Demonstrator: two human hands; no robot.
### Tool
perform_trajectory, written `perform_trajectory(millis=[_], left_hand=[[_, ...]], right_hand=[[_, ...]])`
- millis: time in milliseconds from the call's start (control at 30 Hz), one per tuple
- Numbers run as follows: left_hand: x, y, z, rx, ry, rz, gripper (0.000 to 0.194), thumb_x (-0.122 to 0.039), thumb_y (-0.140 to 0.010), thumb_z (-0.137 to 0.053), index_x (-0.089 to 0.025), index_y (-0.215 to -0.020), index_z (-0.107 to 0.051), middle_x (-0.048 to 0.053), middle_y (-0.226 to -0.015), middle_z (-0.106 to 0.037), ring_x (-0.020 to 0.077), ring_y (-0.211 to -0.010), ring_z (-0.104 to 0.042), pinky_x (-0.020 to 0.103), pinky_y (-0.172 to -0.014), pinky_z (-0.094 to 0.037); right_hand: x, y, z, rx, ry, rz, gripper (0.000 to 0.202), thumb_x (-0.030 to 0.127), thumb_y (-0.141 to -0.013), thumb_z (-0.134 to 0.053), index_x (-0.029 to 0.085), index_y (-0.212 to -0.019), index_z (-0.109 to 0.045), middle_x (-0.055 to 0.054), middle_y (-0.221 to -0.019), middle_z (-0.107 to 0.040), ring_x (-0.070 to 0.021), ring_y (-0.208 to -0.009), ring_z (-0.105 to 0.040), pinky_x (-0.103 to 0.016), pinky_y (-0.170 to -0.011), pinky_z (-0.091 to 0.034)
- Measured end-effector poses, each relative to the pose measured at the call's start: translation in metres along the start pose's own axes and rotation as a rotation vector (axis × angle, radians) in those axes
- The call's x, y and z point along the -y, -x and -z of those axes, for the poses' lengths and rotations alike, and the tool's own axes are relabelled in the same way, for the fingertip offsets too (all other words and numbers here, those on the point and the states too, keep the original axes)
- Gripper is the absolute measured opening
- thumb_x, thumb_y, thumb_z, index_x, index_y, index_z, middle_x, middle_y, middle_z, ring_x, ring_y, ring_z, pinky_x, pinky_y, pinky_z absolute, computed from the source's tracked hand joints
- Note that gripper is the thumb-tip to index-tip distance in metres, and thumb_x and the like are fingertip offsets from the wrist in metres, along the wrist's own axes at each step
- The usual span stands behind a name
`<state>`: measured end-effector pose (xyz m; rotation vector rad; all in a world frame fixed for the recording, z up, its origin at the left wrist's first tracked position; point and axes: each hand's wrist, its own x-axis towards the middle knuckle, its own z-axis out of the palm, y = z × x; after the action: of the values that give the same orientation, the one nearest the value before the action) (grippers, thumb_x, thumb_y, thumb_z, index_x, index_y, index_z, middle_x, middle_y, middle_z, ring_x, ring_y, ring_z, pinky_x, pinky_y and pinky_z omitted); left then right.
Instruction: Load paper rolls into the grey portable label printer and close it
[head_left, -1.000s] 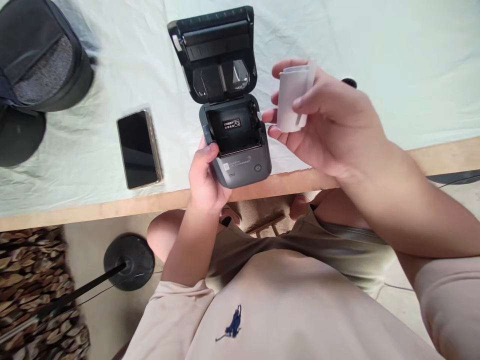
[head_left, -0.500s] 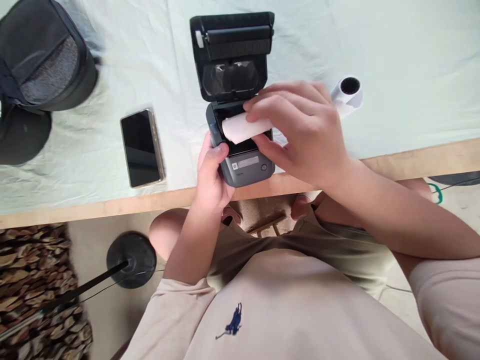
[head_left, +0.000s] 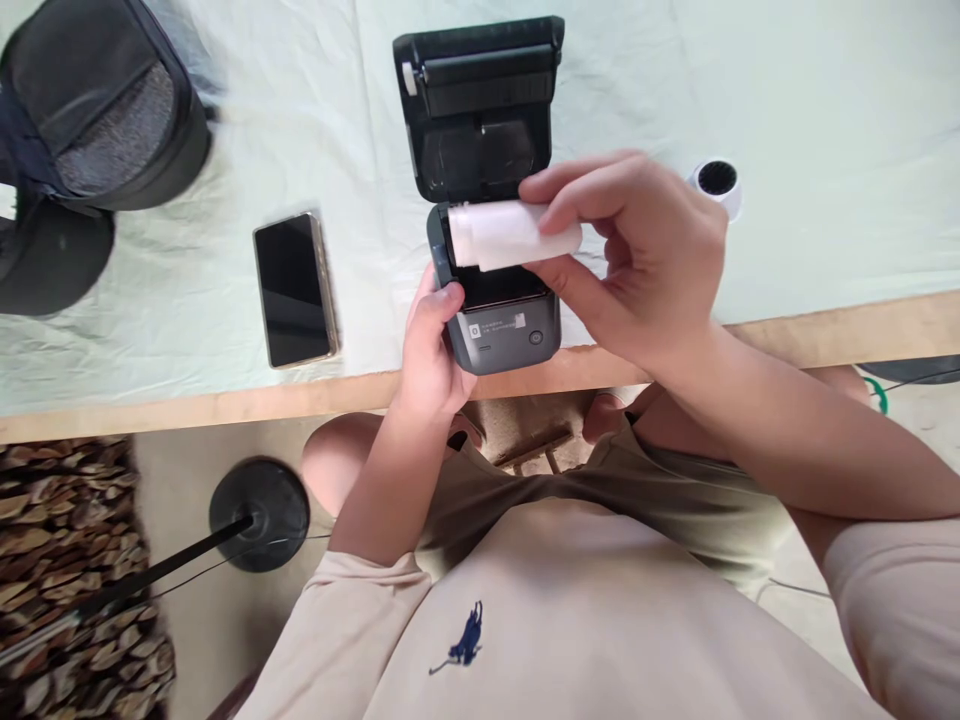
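Note:
A dark grey label printer [head_left: 504,335] sits at the table's front edge with its black lid [head_left: 480,110] tipped back. My left hand [head_left: 436,345] grips the printer's left side, thumb on the front corner. Between the thumb and fingers of my right hand [head_left: 637,245] is a white paper roll [head_left: 510,235]. The roll lies crosswise over the printer's uncovered bay, its left end near the bay's left wall. A white cylindrical object with a dark round end [head_left: 718,180] stands behind my right hand, which partly hides it.
A phone [head_left: 295,290] lies left of the printer. Farther left is an open black case [head_left: 127,130]. The pale cloth covers the table, whose wooden edge [head_left: 840,330] runs along the front. On the floor is a black round stand base [head_left: 262,515].
My right hand has lifted the paper roll up and to the right, so more of it shows above the bay. The left hand still holds the printer. The view has shifted slightly.

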<state>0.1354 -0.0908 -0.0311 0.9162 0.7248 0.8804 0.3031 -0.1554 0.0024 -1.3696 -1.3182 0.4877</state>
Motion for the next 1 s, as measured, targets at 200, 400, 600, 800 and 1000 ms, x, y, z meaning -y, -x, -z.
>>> perform_trajectory(millis=[200, 400, 600, 800, 1000], left_hand=[[0.002, -0.001, 0.0, 0.016, 0.033, 0.02, 0.035, -0.051, -0.09, -0.076, -0.025, -0.113, -0.075, 0.007, -0.121, -0.084, 0.0353, -0.153, -0.064, 0.046, -0.12, -0.06], [0.001, 0.0, 0.003, -0.024, 0.037, 0.0, 0.029, -0.056, -0.091, -0.075, -0.028, -0.099, -0.078, 0.007, -0.113, -0.085, 0.0371, -0.15, -0.065, 0.045, -0.116, -0.06], [-0.002, 0.002, 0.005, 0.057, 0.045, 0.048, 0.037, -0.03, -0.078, -0.092, -0.028, -0.111, -0.076, 0.003, -0.099, -0.08, 0.0366, -0.136, -0.073, 0.049, -0.112, -0.061], [0.003, 0.003, 0.009, 0.012, -0.069, 0.043, 0.07, -0.034, -0.063, -0.101, -0.033, -0.126, -0.07, 0.004, -0.114, -0.078, 0.0393, -0.132, -0.074, 0.046, -0.103, -0.061], [0.009, 0.002, 0.014, 0.064, -0.054, 0.014, 0.082, -0.035, -0.065, -0.102, -0.038, -0.138, -0.064, 0.0, -0.113, -0.078, 0.0302, -0.111, -0.079, 0.041, -0.091, -0.062]], right_hand=[[-0.008, -0.01, 0.001, 0.087, 0.251, 0.188, 0.02, 0.03, -0.098, -0.065, 0.03, -0.078, -0.061, -0.002, -0.093, -0.08, -0.033, -0.125, -0.078, -0.057, -0.117, -0.052], [-0.006, -0.003, -0.003, 0.219, 0.27, 0.209, 0.023, 0.045, -0.096, -0.066, 0.032, -0.077, -0.064, 0.002, -0.091, -0.082, -0.0331, -0.12, -0.077, -0.06, -0.115, -0.053], [-0.012, -0.005, 0.011, 0.088, 0.166, 0.424, 0.012, 0.046, -0.101, -0.067, 0.034, -0.101, -0.07, 0.0, -0.118, -0.08, -0.0289, -0.125, -0.073, -0.053, -0.11, -0.056], [0.009, -0.012, 0.024, 0.065, -0.127, 0.066, 0.042, 0.032, -0.1, -0.065, 0.038, -0.141, -0.059, 0.004, -0.159, -0.062, -0.0206, -0.16, -0.054, -0.037, -0.12, -0.049], [-0.006, -0.015, 0.012, -0.05, -0.202, 0.026, 0.018, 0.029, -0.097, -0.071, 0.028, -0.115, -0.072, -0.002, -0.129, -0.074, -0.0216, -0.127, -0.068, -0.035, -0.104, -0.053]])
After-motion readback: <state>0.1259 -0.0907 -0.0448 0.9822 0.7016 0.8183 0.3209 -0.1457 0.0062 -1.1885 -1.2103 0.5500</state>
